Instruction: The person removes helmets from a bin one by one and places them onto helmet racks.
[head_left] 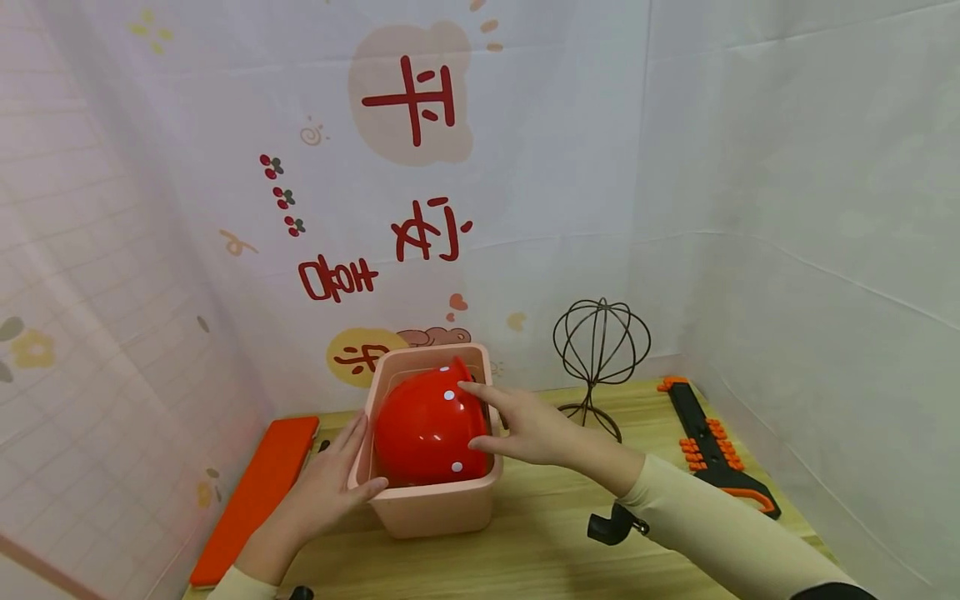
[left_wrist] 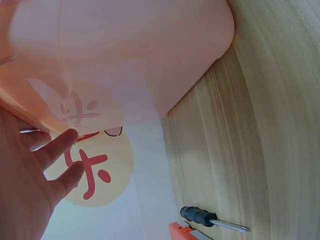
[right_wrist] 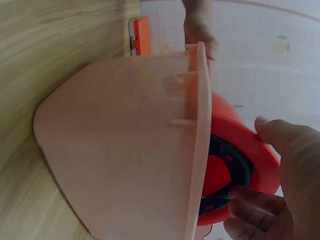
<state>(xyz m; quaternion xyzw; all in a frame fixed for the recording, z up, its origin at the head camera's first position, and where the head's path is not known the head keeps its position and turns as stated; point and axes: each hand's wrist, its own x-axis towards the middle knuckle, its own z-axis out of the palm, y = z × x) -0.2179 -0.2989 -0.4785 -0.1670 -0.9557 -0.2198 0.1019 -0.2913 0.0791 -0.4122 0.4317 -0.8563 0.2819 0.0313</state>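
Note:
A red safety helmet (head_left: 423, 429) with pale dots sits tilted inside a pink plastic bin (head_left: 435, 517), its opening turned to the right. My right hand (head_left: 528, 425) grips the helmet's brim at the bin's right side. In the right wrist view the thumb lies over the red brim (right_wrist: 267, 167), and the fingers reach to the black inner band (right_wrist: 242, 167). My left hand (head_left: 322, 479) rests against the bin's left side, thumb across the near rim corner. Its fingers (left_wrist: 60, 150) lie loosely extended along the outer wall in the left wrist view.
An orange-red case (head_left: 258, 500) lies along the table's left edge, near a black-handled screwdriver (left_wrist: 200, 216). Right of the bin stands a brown wire globe-shaped stand (head_left: 600, 350). A black tool rack with orange clips (head_left: 708, 442) lies at the right edge. White curtains (head_left: 570, 208) surround the table.

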